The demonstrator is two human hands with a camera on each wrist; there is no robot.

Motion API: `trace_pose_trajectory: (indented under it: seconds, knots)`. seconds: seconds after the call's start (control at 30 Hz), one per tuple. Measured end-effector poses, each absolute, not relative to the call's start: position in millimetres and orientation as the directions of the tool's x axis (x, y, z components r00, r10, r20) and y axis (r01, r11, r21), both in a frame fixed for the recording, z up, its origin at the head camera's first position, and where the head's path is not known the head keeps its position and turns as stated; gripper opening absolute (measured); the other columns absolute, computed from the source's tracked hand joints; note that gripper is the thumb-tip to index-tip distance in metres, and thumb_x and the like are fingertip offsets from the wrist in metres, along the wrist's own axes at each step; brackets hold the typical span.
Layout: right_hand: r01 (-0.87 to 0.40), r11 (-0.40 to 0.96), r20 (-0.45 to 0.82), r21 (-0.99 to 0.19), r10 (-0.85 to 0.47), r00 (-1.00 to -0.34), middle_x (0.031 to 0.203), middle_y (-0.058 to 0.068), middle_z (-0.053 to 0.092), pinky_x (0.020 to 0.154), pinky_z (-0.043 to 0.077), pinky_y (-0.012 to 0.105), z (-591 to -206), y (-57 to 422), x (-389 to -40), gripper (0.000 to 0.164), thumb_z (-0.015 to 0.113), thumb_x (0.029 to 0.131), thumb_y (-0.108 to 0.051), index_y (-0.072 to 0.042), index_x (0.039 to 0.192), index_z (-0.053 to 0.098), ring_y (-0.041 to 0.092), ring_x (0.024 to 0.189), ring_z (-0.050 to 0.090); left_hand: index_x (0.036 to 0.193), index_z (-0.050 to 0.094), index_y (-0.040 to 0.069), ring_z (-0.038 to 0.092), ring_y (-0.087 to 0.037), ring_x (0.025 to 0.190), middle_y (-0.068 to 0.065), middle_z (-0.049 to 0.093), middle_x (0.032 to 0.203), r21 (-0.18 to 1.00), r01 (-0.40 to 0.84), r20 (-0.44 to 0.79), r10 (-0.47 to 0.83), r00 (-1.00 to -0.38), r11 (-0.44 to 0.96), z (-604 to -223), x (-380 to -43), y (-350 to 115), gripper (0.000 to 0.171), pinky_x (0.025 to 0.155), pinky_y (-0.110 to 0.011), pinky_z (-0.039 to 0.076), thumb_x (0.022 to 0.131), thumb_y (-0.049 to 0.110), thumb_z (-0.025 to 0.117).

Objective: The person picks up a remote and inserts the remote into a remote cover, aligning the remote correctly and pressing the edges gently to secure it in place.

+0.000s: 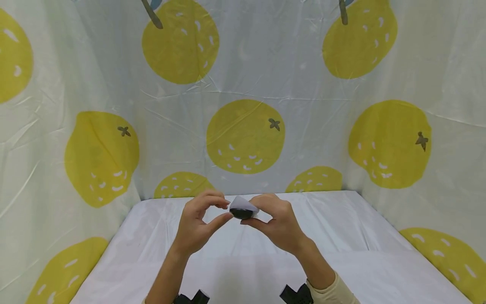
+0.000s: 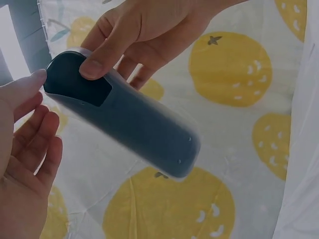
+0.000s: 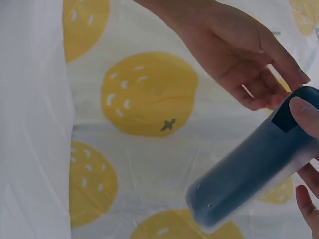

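Note:
A long rounded case (image 2: 139, 129) has a frosted, see-through body and a dark glossy end (image 2: 75, 79). It is held up over the white table, seen end-on in the head view (image 1: 241, 213). My right hand (image 1: 279, 219) grips it, thumb on the dark end and fingers behind, as the left wrist view shows. At the tip of that end, my left hand (image 1: 199, 219) touches with its thumb, the other fingers loosely extended beside it. Two small marks sit near the frosted far end of the case (image 3: 249, 174) in the right wrist view.
A white cloth (image 1: 159, 253) covers the table. Behind it and on both sides hangs a pale curtain (image 1: 171, 135) printed with large yellow fruit. Black straps (image 1: 193, 297) show near both wrists at the bottom of the head view.

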State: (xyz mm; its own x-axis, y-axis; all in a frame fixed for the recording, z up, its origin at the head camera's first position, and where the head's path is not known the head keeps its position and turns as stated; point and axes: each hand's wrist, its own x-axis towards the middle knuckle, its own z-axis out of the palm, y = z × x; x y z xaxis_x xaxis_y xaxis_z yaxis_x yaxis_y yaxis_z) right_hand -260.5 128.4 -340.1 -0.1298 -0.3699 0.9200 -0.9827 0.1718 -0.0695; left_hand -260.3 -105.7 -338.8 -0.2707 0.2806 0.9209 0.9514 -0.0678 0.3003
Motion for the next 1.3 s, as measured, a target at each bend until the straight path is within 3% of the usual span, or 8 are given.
trace_pose_trajectory:
  seconds: [0.2,0.37,0.57,0.63,0.77,0.87,1.1,1.3]
  knots:
    - [-0.981,0.186,0.926,0.046,-0.377,-0.028,0.101,0.002,0.075,0.087,0.052,0.036,-339,127,-260,0.029,0.089,0.083,-0.016,-0.009,0.108,0.076,0.023,0.095,0.071,0.104,0.079,0.006,0.065,-0.022,0.086,-0.005,0.07,0.096,0.304,0.953,0.896,0.339,-0.286,0.0,-336,-258,-111,0.021,0.076,-0.028,0.055,0.087,-0.008,0.077]
    - [-0.964,0.227,0.913,0.136,-0.407,0.033,0.104,0.004,0.076,0.086,0.053,0.041,-337,127,-259,0.024,0.083,0.091,-0.021,-0.007,0.109,0.077,0.025,0.096,0.071,0.098,0.079,0.006,0.064,-0.02,0.083,-0.006,0.069,0.093,0.355,0.933,0.867,0.394,-0.306,-0.057,-335,-256,-116,0.013,0.071,-0.029,0.055,0.093,-0.005,0.073]
    - [-0.929,0.301,0.895,0.214,-0.441,0.064,0.107,0.005,0.076,0.086,0.052,0.044,-339,127,-257,0.029,0.089,0.083,-0.015,-0.007,0.109,0.077,0.024,0.095,0.071,0.098,0.077,0.005,0.063,-0.021,0.085,-0.007,0.069,0.094,0.431,0.896,0.832,0.432,-0.348,-0.108,-334,-255,-117,0.025,0.074,-0.03,0.057,0.091,-0.017,0.068]
    - [-0.922,0.315,0.894,0.225,-0.443,0.066,0.108,0.005,0.076,0.085,0.052,0.044,-339,127,-257,0.029,0.088,0.083,-0.015,-0.007,0.108,0.077,0.024,0.095,0.071,0.099,0.076,0.007,0.064,-0.02,0.085,-0.004,0.069,0.094,0.41,0.909,0.835,0.431,-0.341,-0.074,-333,-254,-116,0.028,0.075,-0.029,0.057,0.089,-0.018,0.068]
    - [-0.915,0.324,0.898,0.239,-0.432,0.081,0.106,0.005,0.076,0.084,0.052,0.044,-340,125,-257,0.022,0.08,0.093,-0.022,-0.007,0.109,0.077,0.024,0.093,0.071,0.1,0.072,0.009,0.062,-0.017,0.084,-0.002,0.068,0.093,0.308,0.951,0.858,0.425,-0.289,0.025,-333,-254,-112,0.027,0.074,-0.027,0.053,0.09,-0.015,0.07]
    - [-0.915,0.332,0.9,0.228,-0.43,0.069,0.105,0.004,0.076,0.083,0.052,0.044,-339,124,-258,0.022,0.079,0.094,-0.023,-0.006,0.108,0.077,0.024,0.091,0.07,0.101,0.066,0.006,0.058,-0.017,0.081,-0.003,0.064,0.09,0.29,0.957,0.864,0.422,-0.274,0.028,-333,-254,-108,0.023,0.072,-0.028,0.051,0.092,-0.015,0.067]
    - [-0.909,0.384,0.901,0.163,-0.433,-0.021,0.102,0.004,0.076,0.08,0.053,0.042,-342,125,-261,0.036,0.094,0.071,-0.009,-0.005,0.103,0.077,0.022,0.087,0.071,0.099,0.061,0.0,0.041,-0.019,0.067,-0.011,0.049,0.081,0.44,0.891,0.843,0.394,-0.367,-0.112,-337,-251,-102,0.015,0.056,-0.028,0.04,0.099,-0.014,0.056]
    - [-0.931,0.361,0.906,0.06,-0.41,-0.101,0.099,0.0,0.077,0.08,0.051,0.039,-343,126,-262,0.037,0.094,0.073,-0.012,-0.008,0.106,0.078,0.015,0.086,0.071,0.097,0.062,0.0,0.047,-0.021,0.069,-0.011,0.054,0.083,0.416,0.901,0.877,0.317,-0.361,-0.122,-341,-253,-96,0.013,0.06,-0.026,0.044,0.099,-0.013,0.059]
